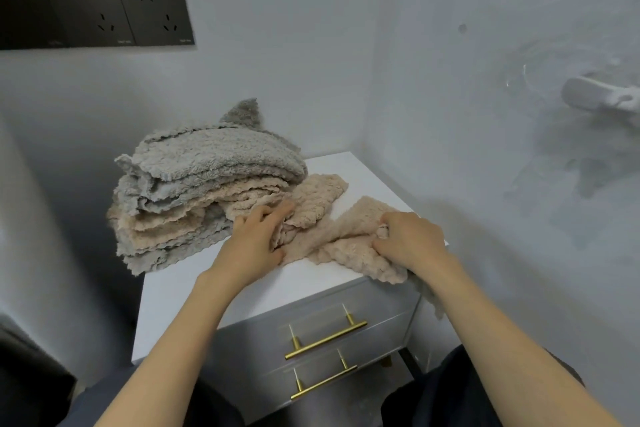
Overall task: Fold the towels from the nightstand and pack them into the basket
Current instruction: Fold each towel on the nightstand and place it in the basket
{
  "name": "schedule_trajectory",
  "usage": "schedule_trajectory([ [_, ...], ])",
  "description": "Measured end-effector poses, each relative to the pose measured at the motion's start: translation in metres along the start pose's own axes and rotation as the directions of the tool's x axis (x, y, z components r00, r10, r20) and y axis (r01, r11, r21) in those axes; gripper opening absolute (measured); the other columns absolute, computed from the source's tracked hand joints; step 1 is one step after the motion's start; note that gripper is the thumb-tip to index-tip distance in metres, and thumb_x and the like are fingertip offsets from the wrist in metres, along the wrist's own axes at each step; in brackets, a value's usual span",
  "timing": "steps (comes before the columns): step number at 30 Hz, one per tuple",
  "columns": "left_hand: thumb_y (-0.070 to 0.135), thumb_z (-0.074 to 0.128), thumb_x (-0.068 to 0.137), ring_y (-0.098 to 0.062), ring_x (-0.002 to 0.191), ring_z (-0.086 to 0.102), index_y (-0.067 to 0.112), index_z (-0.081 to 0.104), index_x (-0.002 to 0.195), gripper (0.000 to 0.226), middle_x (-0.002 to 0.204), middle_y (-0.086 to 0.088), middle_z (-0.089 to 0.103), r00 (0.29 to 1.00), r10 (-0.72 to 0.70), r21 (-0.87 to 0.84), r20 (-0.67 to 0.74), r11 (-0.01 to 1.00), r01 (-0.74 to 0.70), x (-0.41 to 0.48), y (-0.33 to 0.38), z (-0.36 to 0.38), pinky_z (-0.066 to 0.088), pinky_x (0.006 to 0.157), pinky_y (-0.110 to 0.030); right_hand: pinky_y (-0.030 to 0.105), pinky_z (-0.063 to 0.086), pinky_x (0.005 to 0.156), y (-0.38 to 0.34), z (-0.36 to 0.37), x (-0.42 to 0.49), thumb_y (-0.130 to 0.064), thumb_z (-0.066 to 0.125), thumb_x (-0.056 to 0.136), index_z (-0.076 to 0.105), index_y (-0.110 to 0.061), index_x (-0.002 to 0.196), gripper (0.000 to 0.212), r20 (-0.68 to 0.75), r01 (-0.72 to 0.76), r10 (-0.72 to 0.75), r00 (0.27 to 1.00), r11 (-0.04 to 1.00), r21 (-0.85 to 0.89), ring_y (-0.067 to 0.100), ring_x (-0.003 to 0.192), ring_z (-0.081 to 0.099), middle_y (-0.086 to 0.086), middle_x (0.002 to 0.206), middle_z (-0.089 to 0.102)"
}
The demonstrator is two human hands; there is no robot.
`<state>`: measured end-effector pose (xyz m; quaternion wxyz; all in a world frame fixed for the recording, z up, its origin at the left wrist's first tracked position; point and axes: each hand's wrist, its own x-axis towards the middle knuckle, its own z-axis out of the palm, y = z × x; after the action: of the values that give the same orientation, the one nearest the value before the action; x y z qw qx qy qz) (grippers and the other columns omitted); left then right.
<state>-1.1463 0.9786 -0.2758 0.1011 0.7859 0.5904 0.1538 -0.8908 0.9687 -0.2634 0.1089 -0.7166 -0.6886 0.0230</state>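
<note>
your left hand [258, 239] lay on the near left part of the crumpled beige fluffy towel [346, 234], its fingers bent forward over the cloth and its thumb tucked in below, so a fold of the towel was pinched between them. your right hand [410, 239] was curled tight, knuckles up, with a bunch of the same towel gathered inside its fingers. the towel sprawled across the right half of the white-topped nightstand [180, 295], one scalloped end reaching back toward the wall and another corner hanging over the front right edge. just to the left of it, touching its far end, sat the uneven stack of grey and beige fluffy towels [207, 177], grey ones on top and at the bottom, beige ones between, with the stack's left side jutting past the nightstand's edge. below the top, two grey drawers each carried a gold bar handle [325, 340]. on the wall up to the left was a row of black wall sockets [93, 10], and on the right wall a white plastic fixture [602, 99], blurred. your dark trouser legs [450, 392] showed at the bottom.
</note>
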Motion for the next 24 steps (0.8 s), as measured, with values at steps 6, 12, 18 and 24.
schedule_trajectory([
  [6,0.039,0.052,0.093,-0.023,0.112,0.052,0.028,0.038,0.142,0.052,0.13,0.002,0.048,0.996,0.001,0.264,-0.086,0.964,0.021,0.007,0.016,0.002,0.043,0.073,-0.031,0.029,0.03,0.056,-0.003,0.007,-0.001,-0.028,0.05,0.086,0.042,-0.016,0.083,0.014,-0.104,-0.068,0.067,0.992,0.998,-0.001,0.021,0.071,0.045,-0.001,0.077,0.05],
  [12,0.033,0.045,0.095,-0.026,0.098,0.06,0.02,0.053,0.125,0.033,0.115,0.001,0.057,0.968,0.056,0.266,-0.245,0.964,0.012,0.011,0.041,-0.013,0.035,0.062,-0.029,0.03,0.034,0.058,-0.003,0.007,0.0,-0.028,0.051,0.086,0.044,-0.016,0.086,0.015,-0.104,-0.093,0.102,0.989,0.992,0.087,0.022,0.072,0.046,-0.001,0.079,0.05],
  [18,0.016,0.053,0.089,-0.027,0.089,0.059,0.017,0.049,0.132,0.043,0.126,-0.004,0.052,0.735,0.063,0.038,-0.675,0.998,-0.051,0.024,0.053,-0.084,0.034,0.059,-0.029,0.03,0.034,0.057,-0.003,0.006,0.0,-0.027,0.05,0.087,0.044,-0.015,0.084,0.013,-0.091,-0.093,0.103,0.991,0.99,0.102,0.022,0.074,0.051,0.0,0.08,0.054],
  [24,0.002,0.05,0.087,-0.026,0.101,0.051,0.012,0.051,0.124,0.039,0.124,-0.01,0.048,0.557,-0.006,0.085,-0.831,0.987,0.138,0.036,0.024,-0.139,0.037,0.054,-0.032,0.027,0.028,0.048,-0.017,0.002,0.0,-0.021,0.049,0.087,0.042,-0.016,0.079,0.012,-0.117,-0.043,0.058,0.991,0.992,0.121,0.016,0.066,0.049,-0.004,0.073,0.053],
])
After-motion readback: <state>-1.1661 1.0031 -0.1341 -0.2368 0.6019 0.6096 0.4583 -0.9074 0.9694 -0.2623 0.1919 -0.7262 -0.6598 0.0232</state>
